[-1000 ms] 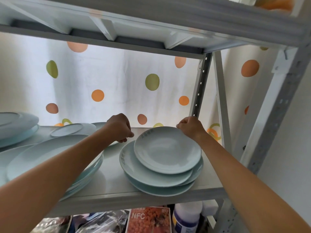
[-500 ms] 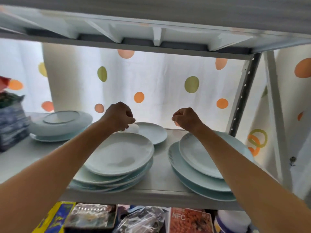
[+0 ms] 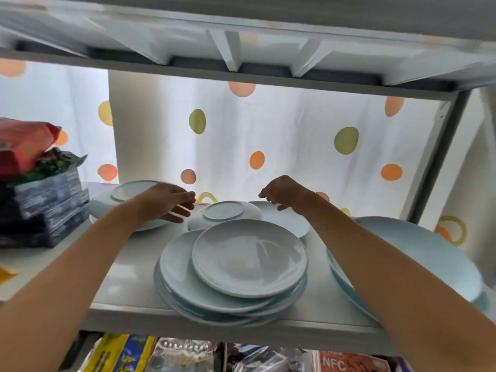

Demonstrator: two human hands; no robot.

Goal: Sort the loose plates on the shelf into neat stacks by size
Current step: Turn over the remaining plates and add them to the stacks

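Two open hands (image 3: pixel 166 204) flanking upside-down plate (image 3: pixel 224 214)

daylight is glowing through a white curtain (image 3: pixel 268 146) dotted with orange and green spots, hanging behind a grey metal shelving unit (image 3: pixel 440 167). an upper shelf board (image 3: pixel 241 30) is spanning overhead, its ribbed underside showing. packaged goods (image 3: pixel 185 357) are sitting beneath the shelf's front edge.

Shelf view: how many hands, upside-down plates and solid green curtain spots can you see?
Hands: 2 (left hand, right hand)
Upside-down plates: 2
Solid green spots: 2
Total: 6
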